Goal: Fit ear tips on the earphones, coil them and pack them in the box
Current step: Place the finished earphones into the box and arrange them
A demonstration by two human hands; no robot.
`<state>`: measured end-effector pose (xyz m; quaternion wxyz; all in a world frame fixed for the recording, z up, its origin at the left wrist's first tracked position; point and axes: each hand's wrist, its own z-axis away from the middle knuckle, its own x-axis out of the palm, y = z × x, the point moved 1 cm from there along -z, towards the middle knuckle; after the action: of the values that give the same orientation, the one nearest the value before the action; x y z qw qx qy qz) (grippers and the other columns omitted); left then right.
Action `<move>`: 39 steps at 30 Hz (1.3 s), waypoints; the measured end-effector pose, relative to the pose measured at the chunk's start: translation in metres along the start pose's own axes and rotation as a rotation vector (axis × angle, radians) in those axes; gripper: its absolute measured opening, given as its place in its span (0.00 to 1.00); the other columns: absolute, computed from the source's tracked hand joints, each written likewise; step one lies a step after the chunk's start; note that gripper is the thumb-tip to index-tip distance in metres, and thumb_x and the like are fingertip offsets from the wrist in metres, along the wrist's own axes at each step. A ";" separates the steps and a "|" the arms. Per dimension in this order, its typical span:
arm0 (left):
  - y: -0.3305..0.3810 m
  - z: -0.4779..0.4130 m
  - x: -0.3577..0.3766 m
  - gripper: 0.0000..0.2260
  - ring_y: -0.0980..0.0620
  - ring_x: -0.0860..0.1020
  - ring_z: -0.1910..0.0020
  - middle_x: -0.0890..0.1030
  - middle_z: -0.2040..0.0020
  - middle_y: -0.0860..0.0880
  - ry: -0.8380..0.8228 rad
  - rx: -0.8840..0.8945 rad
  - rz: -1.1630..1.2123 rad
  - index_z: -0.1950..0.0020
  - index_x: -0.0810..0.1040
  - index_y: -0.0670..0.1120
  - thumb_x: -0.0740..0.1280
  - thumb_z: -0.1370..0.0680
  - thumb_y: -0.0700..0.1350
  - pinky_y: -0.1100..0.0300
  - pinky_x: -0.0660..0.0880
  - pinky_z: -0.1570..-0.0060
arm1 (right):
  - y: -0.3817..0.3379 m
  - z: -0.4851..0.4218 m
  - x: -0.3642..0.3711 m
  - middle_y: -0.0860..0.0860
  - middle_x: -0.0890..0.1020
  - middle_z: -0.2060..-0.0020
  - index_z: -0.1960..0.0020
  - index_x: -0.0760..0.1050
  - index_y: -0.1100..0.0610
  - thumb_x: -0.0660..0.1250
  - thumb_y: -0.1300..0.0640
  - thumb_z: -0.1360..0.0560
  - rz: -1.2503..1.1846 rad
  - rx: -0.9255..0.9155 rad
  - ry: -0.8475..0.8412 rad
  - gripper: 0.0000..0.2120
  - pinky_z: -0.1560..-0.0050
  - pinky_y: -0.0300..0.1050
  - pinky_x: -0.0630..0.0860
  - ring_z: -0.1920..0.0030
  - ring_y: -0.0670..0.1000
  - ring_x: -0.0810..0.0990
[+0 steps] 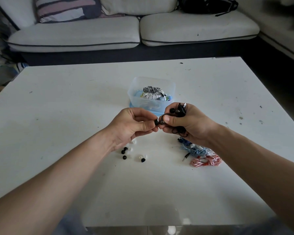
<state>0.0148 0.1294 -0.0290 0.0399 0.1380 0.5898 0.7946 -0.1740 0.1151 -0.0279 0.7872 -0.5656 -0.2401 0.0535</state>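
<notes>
White table (75,99), scuffed and speckled with small marks. Nearest, at 7 o'clock from the joined hands: four loose black ear tips (124,157), mixed with pale ear tips (140,157), at least three, too faint to count surely. At 5 o'clock from the hands: two coiled sets lying touching, blue earphones (193,150) and, nearer, red-and-white earphones (206,161); one metal jack plug (185,156) poking out at 7 o'clock of the blue coil.

Raised above the table's middle: left hand (131,124), thumb and forefinger pinching one black ear tip (156,122), other fingers loosely curled. Meeting that tip from 3 o'clock: one earbud (162,122) of the black earphones (181,111), pinned under the thumb of the right hand (190,122). Remaining right fingers closed round the bunched black cable (179,129); second earbud (172,110), bearing a black tip, sticking up at 12 o'clock of the fist.

Just beyond, at 12 o'clock: one translucent plastic box (137,99), open, blue lid (131,106) beneath it. Inside, several coiled sets, among them one black-and-white striped set (148,89) and one white set (151,95); the rest a blue-tinged jumble, not countable.

Farthest, past the table's 12 o'clock edge: pale sofa (75,36) with two seat cushions, one striped cushion (66,9) at 11 o'clock, one black bag (207,4) at 1 o'clock.
</notes>
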 end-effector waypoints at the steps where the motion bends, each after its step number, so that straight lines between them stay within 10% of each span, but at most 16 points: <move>1: 0.000 0.000 0.000 0.06 0.50 0.84 0.65 0.85 0.64 0.44 0.003 0.000 0.000 0.65 0.85 0.47 0.72 0.36 0.36 0.64 0.79 0.62 | 0.000 0.000 0.000 0.58 0.83 0.62 0.58 0.74 0.62 0.67 0.71 0.26 0.007 0.001 0.002 0.06 0.62 0.41 0.81 0.64 0.51 0.85; 39: -0.006 0.001 0.009 0.06 0.52 0.84 0.66 0.84 0.66 0.45 0.085 -0.006 0.132 0.61 0.81 0.43 0.71 0.35 0.35 0.65 0.80 0.63 | 0.010 0.000 0.002 0.57 0.83 0.61 0.58 0.74 0.59 0.71 0.64 0.34 -0.173 0.035 0.072 0.08 0.64 0.42 0.79 0.64 0.52 0.84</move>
<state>0.0063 0.1343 -0.0327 -0.0374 0.1428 0.5783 0.8023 -0.1703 0.1190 -0.0370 0.8066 -0.5305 -0.2587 -0.0309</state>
